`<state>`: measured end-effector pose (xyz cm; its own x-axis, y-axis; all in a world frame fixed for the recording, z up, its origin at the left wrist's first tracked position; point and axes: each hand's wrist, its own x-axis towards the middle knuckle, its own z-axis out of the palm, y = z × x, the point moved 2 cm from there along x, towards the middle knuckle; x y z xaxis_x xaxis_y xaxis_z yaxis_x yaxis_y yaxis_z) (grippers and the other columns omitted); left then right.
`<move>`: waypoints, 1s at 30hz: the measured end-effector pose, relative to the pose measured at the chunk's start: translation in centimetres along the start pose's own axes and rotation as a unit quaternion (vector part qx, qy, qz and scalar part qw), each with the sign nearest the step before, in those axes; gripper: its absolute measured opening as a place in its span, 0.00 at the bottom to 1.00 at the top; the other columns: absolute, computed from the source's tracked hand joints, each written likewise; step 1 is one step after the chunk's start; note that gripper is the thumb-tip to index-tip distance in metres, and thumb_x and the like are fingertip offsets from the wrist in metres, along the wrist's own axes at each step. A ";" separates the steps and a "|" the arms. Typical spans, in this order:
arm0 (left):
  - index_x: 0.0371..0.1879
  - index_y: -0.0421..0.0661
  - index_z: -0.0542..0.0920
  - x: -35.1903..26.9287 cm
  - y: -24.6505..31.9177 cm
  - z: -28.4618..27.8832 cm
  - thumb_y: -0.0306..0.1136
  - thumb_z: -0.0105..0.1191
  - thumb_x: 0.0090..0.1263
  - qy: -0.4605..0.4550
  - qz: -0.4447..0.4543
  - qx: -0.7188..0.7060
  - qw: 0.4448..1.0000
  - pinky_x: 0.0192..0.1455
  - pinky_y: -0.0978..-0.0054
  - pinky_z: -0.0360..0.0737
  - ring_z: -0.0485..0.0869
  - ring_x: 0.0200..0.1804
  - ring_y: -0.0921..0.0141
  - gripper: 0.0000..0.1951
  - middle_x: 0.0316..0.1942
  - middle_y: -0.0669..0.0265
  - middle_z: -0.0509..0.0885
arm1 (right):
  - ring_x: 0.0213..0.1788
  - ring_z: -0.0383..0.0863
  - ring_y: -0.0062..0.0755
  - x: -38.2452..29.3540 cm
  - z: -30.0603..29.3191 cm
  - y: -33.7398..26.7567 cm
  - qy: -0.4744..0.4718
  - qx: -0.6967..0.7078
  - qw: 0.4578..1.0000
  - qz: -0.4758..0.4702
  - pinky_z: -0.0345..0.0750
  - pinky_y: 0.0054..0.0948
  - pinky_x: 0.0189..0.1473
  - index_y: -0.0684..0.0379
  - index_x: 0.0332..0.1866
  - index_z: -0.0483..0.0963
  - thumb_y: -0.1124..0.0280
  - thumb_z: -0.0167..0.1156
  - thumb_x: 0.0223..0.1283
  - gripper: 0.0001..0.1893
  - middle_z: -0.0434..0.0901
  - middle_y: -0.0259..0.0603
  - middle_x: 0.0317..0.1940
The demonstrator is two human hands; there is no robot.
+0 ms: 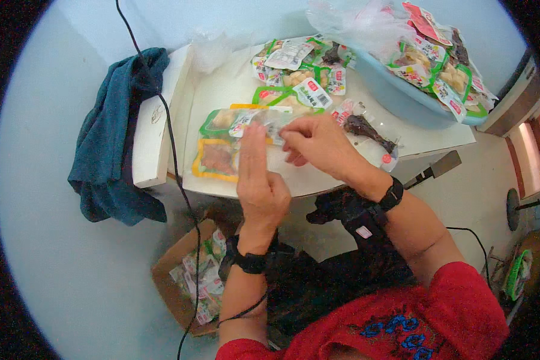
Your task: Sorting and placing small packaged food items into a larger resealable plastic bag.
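My left hand [263, 184] reaches flat over the white tabletop [270, 166], its fingers extended across several sealed food packets. Under and beside those fingers lie a yellow-bordered packet [216, 157] with reddish-brown food and a green-bordered packet [220, 122] with pale food. My right hand [317, 141] has curled fingers close to a clear plastic piece [274, 121] by the left fingertips. Whether it pinches the plastic cannot be made out. Just beyond is another green-bordered packet [290, 99]. To the right of my right hand rests a clear packet with a dark drumstick [369, 132].
More packets [303, 67] are heaped at the back. A light-blue basin [387, 94] piled with packets stands at the right, partly under thin plastic [360, 22]. Below is a cardboard box [171, 292] of packets. A black cable [171, 130] hangs before a dark teal cloth [103, 148].
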<state>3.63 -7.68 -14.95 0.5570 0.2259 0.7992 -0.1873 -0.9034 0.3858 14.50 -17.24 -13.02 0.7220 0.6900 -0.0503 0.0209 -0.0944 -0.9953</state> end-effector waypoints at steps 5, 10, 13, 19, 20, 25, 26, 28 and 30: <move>0.62 0.33 0.69 0.0 -0.2 -0.6 0.08 0.37 0.46 -0.004 -0.028 0.046 0.999 0.64 0.61 0.70 0.73 0.63 0.50 0.35 0.59 0.45 0.74 | 0.20 0.80 0.35 2.4 -4.5 0.7 0.181 -0.122 0.973 -0.073 0.77 0.34 0.29 0.66 0.40 0.80 0.63 0.62 0.48 0.18 0.82 0.46 0.24; 0.62 0.35 0.70 0.9 0.9 0.0 0.08 0.39 0.49 -0.007 -0.020 0.024 1.000 0.60 0.61 0.74 0.77 0.59 0.52 0.34 0.58 0.47 0.76 | 0.27 0.81 0.42 1.8 -2.8 1.5 0.141 -0.177 0.952 -0.208 0.77 0.37 0.35 0.60 0.51 0.77 0.64 0.61 0.50 0.22 0.80 0.49 0.24; 0.62 0.39 0.71 1.4 1.5 -0.3 0.10 0.42 0.51 -0.034 0.009 0.067 0.997 0.59 0.62 0.75 0.78 0.58 0.53 0.33 0.57 0.48 0.77 | 0.30 0.82 0.49 1.3 -2.0 0.3 0.121 -0.203 0.953 -0.189 0.78 0.42 0.36 0.58 0.52 0.78 0.66 0.59 0.52 0.20 0.81 0.53 0.28; 0.62 0.42 0.71 1.3 3.5 -3.7 0.14 0.48 0.56 -0.084 0.003 0.181 0.980 0.58 0.62 0.75 0.79 0.56 0.51 0.30 0.54 0.49 0.79 | 0.27 0.79 0.39 2.7 -1.4 0.7 0.207 -0.118 0.936 -0.257 0.75 0.36 0.32 0.59 0.42 0.82 0.73 0.56 0.53 0.12 0.81 0.49 0.26; 0.62 0.42 0.72 1.0 3.6 -4.2 0.14 0.48 0.57 -0.092 -0.023 0.185 0.978 0.57 0.62 0.75 0.79 0.55 0.51 0.29 0.53 0.49 0.80 | 0.19 0.75 0.26 2.6 -1.2 0.5 0.217 -0.109 0.930 -0.275 0.72 0.28 0.26 0.60 0.42 0.82 0.75 0.56 0.54 0.12 0.80 0.46 0.20; 0.55 0.42 0.77 -0.3 4.1 -5.8 0.15 0.50 0.57 -0.075 -0.010 0.292 0.954 0.43 0.64 0.80 0.82 0.45 0.56 0.23 0.47 0.51 0.82 | 0.24 0.79 0.35 1.4 -0.4 -0.6 0.178 -0.071 0.939 -0.286 0.75 0.32 0.30 0.61 0.38 0.83 0.75 0.55 0.51 0.11 0.80 0.48 0.22; 0.52 0.41 0.78 0.0 4.3 -6.0 0.17 0.52 0.58 -0.050 -0.059 0.295 0.952 0.40 0.64 0.80 0.83 0.41 0.57 0.20 0.43 0.51 0.83 | 0.30 0.83 0.48 1.4 -0.5 -0.6 0.175 -0.066 0.937 -0.295 0.79 0.40 0.36 0.60 0.34 0.83 0.73 0.55 0.48 0.10 0.82 0.52 0.26; 0.48 0.40 0.80 0.0 4.3 -6.3 0.18 0.53 0.59 -0.024 -0.106 0.302 0.947 0.37 0.65 0.80 0.84 0.38 0.58 0.17 0.39 0.51 0.84 | 0.25 0.78 0.34 1.6 -0.9 -0.3 0.144 -0.064 0.945 -0.287 0.75 0.31 0.31 0.61 0.38 0.83 0.76 0.55 0.50 0.12 0.81 0.46 0.24; 0.42 0.37 0.82 -0.5 3.5 -6.7 0.23 0.56 0.62 -0.019 -0.202 0.290 0.935 0.37 0.70 0.80 0.86 0.35 0.63 0.10 0.35 0.49 0.85 | 0.21 0.73 0.20 1.6 -1.4 0.0 0.114 -0.062 0.952 -0.279 0.71 0.22 0.27 0.62 0.42 0.82 0.79 0.54 0.51 0.13 0.80 0.41 0.21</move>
<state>-2.71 -8.56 -10.94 0.5182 0.5889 0.6202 0.5088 -0.7951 0.3299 16.65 -17.16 -12.98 0.7055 0.4857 0.5161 0.5154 0.1481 -0.8440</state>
